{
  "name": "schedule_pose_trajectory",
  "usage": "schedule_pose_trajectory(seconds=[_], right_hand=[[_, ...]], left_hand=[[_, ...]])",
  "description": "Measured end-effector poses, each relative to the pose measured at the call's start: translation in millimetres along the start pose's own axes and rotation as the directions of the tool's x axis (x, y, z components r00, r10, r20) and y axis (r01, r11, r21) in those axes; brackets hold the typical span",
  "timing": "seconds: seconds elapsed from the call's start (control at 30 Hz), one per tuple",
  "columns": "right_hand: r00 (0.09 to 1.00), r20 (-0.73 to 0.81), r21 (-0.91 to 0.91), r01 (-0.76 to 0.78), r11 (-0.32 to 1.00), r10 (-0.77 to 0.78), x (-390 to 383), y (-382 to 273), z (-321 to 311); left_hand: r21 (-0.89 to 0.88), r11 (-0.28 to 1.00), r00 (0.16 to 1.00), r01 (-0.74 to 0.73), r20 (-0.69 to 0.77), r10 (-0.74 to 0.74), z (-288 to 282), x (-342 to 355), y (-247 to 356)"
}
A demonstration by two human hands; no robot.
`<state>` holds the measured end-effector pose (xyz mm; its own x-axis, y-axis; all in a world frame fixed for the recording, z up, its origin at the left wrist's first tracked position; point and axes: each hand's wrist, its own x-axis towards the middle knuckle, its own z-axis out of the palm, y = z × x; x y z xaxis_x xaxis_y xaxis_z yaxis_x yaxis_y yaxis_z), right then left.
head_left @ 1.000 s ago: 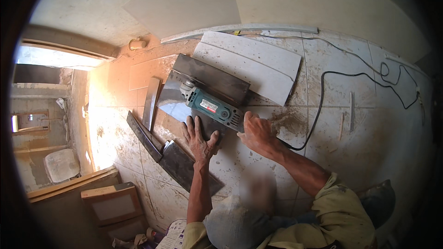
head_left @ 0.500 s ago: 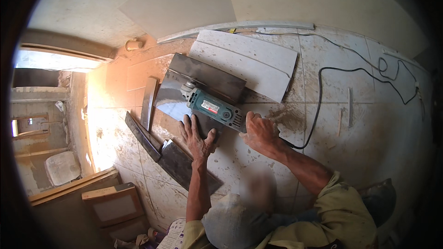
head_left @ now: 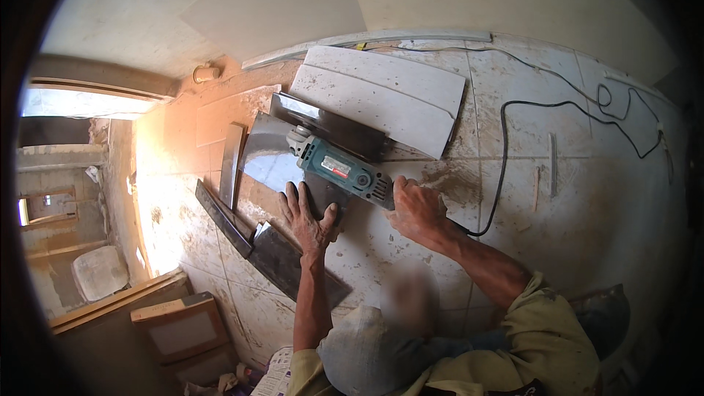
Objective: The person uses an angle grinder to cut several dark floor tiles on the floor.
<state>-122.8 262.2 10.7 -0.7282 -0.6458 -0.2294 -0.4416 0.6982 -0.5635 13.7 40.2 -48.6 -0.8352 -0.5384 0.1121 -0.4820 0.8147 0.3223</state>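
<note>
My right hand (head_left: pixel 418 209) is wrapped round the rear end of a teal angle grinder (head_left: pixel 341 169), its metal head pointing to the far left. Under the grinder lies a glossy dark tile (head_left: pixel 270 152) that reflects light. With fingers spread, my left hand (head_left: pixel 309 221) presses flat on the tile's near edge, just below the grinder's body. A dark tile strip (head_left: pixel 330 126) lies along the grinder's far side, tilted, with a shiny face showing. The grinder's disc is hidden beneath its head.
A pale grey board (head_left: pixel 381 92) lies beyond the strip. Dark offcuts (head_left: pixel 297 264) and a narrow strip (head_left: pixel 232 165) lie at the left. The black power cord (head_left: pixel 504 147) loops over the dusty tiled floor to the right. Cardboard boxes (head_left: pixel 183 330) stand near left.
The dark strip beyond the grinder has tipped and come apart from the tile, its shiny face now showing. Both hands and the grinder keep nearly the same place on the tile.
</note>
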Motion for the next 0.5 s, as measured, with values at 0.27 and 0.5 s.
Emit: schedule_pose_trajectory(seconds=[0.27,0.5], right_hand=[[0.996,0.063,0.114,-0.077,0.99,0.071,-18,2,-9],[0.97,-0.007,0.165,-0.239,0.957,0.243,-49,36,-52]], left_hand=[[-0.036,0.998,0.998,0.053,0.042,-0.051,-4,1,1],[0.067,0.997,0.998,0.027,0.052,-0.03,-13,19,-8]])
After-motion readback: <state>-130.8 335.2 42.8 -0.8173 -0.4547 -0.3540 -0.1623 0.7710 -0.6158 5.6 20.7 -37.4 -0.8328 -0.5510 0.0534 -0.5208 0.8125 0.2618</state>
